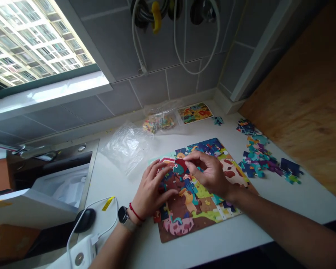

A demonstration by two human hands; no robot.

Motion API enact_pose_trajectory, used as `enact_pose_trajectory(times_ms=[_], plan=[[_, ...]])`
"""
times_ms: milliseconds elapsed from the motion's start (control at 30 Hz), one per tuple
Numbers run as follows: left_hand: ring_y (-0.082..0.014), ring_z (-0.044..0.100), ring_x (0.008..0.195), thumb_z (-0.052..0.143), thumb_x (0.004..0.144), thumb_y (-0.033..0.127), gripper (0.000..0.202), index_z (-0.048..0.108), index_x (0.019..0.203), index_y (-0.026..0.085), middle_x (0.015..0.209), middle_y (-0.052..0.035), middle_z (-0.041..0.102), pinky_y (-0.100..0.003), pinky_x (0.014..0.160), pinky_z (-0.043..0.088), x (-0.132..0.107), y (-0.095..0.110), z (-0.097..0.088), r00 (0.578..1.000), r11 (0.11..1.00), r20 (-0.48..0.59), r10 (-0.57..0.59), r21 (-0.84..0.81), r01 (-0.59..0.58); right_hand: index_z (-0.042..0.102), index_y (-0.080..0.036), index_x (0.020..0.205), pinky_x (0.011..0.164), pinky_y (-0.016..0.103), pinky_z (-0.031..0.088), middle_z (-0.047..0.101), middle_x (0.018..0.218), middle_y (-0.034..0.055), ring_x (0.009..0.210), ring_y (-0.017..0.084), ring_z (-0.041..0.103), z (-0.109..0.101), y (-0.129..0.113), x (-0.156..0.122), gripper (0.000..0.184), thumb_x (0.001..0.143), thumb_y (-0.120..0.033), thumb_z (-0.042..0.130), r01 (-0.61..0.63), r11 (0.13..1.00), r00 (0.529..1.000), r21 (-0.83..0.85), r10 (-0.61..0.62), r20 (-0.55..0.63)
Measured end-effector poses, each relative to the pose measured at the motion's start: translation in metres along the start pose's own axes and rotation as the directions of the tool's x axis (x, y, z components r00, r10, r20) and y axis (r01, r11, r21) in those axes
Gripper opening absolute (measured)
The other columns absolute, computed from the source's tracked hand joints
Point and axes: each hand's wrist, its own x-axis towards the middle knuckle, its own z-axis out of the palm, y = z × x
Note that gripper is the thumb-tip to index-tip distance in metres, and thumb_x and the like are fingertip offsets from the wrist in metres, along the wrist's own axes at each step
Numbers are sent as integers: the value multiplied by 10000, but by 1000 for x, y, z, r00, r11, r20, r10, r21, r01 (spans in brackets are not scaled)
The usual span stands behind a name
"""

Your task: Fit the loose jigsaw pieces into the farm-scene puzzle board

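**A piece pinched over the half-built puzzle**

Far out at nine o'clock from the puzzle [207,209] is a sink [93,160]; something white sits in its basin, too dim to name. At eight o'clock a mouse [85,219] and a white charger [81,254] lie on the desk [212,239].

The left hand [152,190], a watch [123,215] on its wrist, lies palm down on the puzzle's nine o'clock edge; its fingers [154,167] are spread and released, grasping nothing. At eleven o'clock lies an empty bag [126,147], clear, crumpled and slack. At twelve o'clock a full bag [159,121] holds a heap of small coloured pieces; a card [195,113] with a printed picture lies just beside it.

The piece [180,166], red and teal, is held over the puzzle's upper middle, between the two hands. The right hand [210,172] has its fingers [194,157] clenched on the piece's right edge, thumb under.

The piece looks light, thin and stiff, probably card that bends or frays if forced; a pinch at the edge, clear of the tabs, suits it best.

At two to three o'clock, well apart from the puzzle, loose pieces [257,157] lie scattered on the desk.
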Motion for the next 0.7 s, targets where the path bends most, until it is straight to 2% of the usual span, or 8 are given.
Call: enact_pose_trajectory(times_ms=[100, 167, 300, 400, 567, 700], plan=[[-477, 296, 1558, 769, 813, 722, 963, 424, 1564, 228, 1602, -205, 462, -700, 1184, 395, -3, -3, 2, 996, 999, 86, 6, 53, -11, 730, -228, 975, 644, 274, 576, 756, 891, 36, 745, 163, 699, 2, 4, 0, 105, 961, -256, 629, -29, 999, 998, -14, 30, 62], [-490, 263, 1572, 762, 797, 751, 1030, 378, 1595, 227, 1622, -215, 439, -714, 1192, 375, -5, -4, 4, 995, 998, 102, 7, 63, -13, 736, -225, 967, 641, 283, 582, 760, 893, 43, 755, 172, 704, 3, 6, -1, 113, 960, -271, 633, -55, 998, 994, -23, 57, 94], [-433, 301, 1575, 736, 923, 585, 793, 423, 1570, 250, 1594, -182, 490, -669, 1202, 398, -4, -2, 4, 999, 999, 49, -3, 36, 1, 735, -223, 965, 652, 290, 593, 761, 902, 45, 773, 180, 710, 3, 6, -1, 114, 959, -293, 646, -62, 998, 995, -4, 62, 74], [-369, 422, 1518, 704, 991, 414, 536, 535, 1474, 253, 1493, -148, 596, -602, 1197, 440, -2, 2, 1, 999, 999, -47, 17, -43, -19, 739, -226, 972, 658, 279, 595, 765, 918, 41, 777, 173, 713, 1, 4, -1, 102, 954, -287, 658, -58, 998, 997, 12, 58, 57], [-287, 667, 1220, 705, 991, 251, 298, 663, 1286, 241, 1226, -108, 736, -457, 1030, 566, 0, 9, -1, 983, 986, -183, 26, -155, -55, 762, -220, 952, 642, 281, 573, 779, 888, 35, 734, 167, 703, 2, 0, -3, 103, 932, -272, 675, -49, 999, 992, -1, 49, 114], [-219, 719, 938, 710, 982, 195, 193, 685, 1172, 220, 1029, -77, 758, -348, 839, 588, -2, 13, -1, 971, 980, -237, 39, -179, -83, 782, -220, 944, 606, 267, 550, 786, 858, 30, 691, 155, 687, 3, -5, -5, 116, 930, -266, 677, -41, 999, 987, -18, 43, 152]])
